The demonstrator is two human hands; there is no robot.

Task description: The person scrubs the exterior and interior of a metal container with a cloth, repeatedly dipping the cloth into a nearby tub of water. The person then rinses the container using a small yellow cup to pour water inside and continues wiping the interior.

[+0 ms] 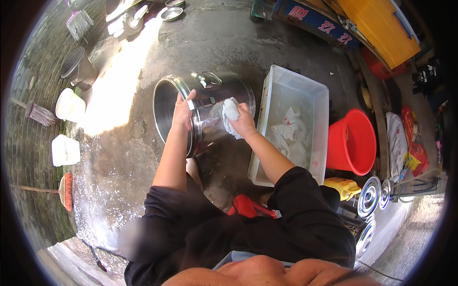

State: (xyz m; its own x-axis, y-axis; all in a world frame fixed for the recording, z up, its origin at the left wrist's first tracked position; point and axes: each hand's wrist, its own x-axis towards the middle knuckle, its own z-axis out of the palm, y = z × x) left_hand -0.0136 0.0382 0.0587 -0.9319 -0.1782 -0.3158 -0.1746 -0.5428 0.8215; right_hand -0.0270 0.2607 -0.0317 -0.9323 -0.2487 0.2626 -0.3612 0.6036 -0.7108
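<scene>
A large stainless steel barrel (207,132) lies on its side on the wet floor, its open mouth facing left. My left hand (183,110) grips its rim beside a metal latch (201,103). In my right hand (243,121) is a bunched pale cloth (230,111), pressed against the barrel's outer wall. Metal handles (207,79) show on the barrel's far side. Right of the barrel stands a translucent plastic tub (325,107) holding cloudy water and a soaked white cloth or bag (289,127).
A red bucket (334,143) touches the tub's right side. Beyond it are a yellow container (342,188) and round metal lids (369,197). Along the left brick wall stand a grey bucket (84,73), white buckets (71,105) and a broom (66,191). Metal bowls (171,14) lie at the top.
</scene>
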